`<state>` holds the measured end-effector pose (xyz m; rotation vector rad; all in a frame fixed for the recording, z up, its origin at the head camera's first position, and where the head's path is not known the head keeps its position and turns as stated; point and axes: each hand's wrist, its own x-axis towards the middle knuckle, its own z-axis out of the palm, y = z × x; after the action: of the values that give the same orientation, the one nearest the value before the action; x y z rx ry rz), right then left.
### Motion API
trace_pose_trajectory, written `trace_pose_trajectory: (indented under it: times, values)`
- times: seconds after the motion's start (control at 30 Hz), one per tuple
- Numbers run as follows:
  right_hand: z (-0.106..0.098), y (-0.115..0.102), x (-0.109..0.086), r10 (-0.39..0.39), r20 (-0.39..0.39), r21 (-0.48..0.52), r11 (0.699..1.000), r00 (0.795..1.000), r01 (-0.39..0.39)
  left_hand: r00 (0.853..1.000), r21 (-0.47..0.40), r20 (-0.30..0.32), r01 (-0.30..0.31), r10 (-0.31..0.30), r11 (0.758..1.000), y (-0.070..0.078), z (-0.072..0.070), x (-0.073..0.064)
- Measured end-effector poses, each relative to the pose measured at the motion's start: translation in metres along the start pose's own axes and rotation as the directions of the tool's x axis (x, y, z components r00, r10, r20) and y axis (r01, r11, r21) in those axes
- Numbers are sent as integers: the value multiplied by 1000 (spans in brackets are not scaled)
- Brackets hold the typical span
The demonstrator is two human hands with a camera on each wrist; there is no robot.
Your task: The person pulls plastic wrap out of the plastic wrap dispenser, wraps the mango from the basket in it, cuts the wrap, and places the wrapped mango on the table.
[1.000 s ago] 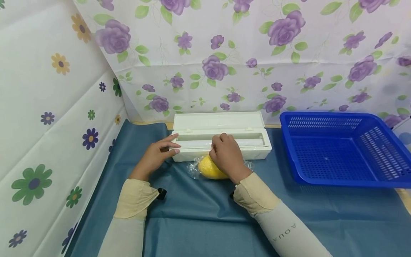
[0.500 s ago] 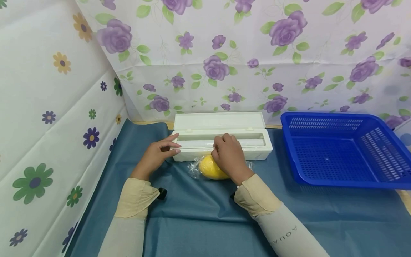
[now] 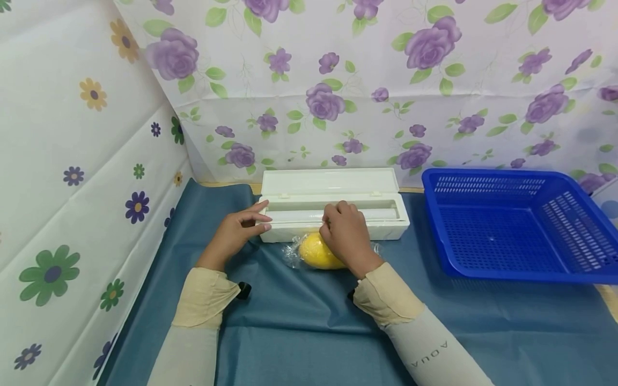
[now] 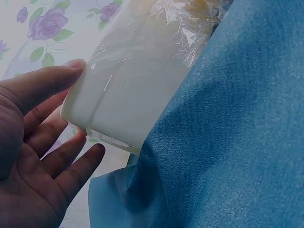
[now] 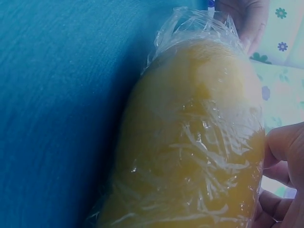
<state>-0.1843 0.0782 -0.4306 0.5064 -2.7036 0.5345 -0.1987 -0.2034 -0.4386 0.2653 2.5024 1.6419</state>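
Observation:
A white cling film box (image 3: 386,231) lies with its lid (image 3: 330,182) up and the film roll (image 3: 294,215) showing inside. My left hand (image 3: 232,233) rests at its left end, thumb and fingers spread and fairly straight on the corner. Bunched at the box's front edge, my right hand (image 3: 346,236) pinches the film with curled fingers; its fingertips are mostly hidden in the head view. Under that hand sits a smooth yellow oval fruit (image 3: 316,253), wrapped in crinkled clear film (image 5: 206,156). More film (image 4: 185,40) runs over the box front in the left wrist view.
To the right of the box stands a blue plastic basket (image 3: 441,236) with slotted walls. A wrinkled blue-green cloth (image 3: 285,348) covers the table. Flower-patterned sheets (image 3: 299,59) hang close behind the box and along the left.
My right hand has shifted very slightly rightward along the box's front edge. The left hand, box and wrapped fruit stay in place; the head view drifts a little.

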Motion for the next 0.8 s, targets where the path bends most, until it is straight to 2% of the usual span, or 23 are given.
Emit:
trace_pose_trajectory:
  times: [0.4,0.8]
  values:
    - [-2,2,0,26,21,5,1000,999,-26,1000,2,-14,7,-7,1000,-3,0,0]
    - [-3,5,0,51,38,7,999,998,-51,999,29,-24,40,-39,999,-2,1,4]
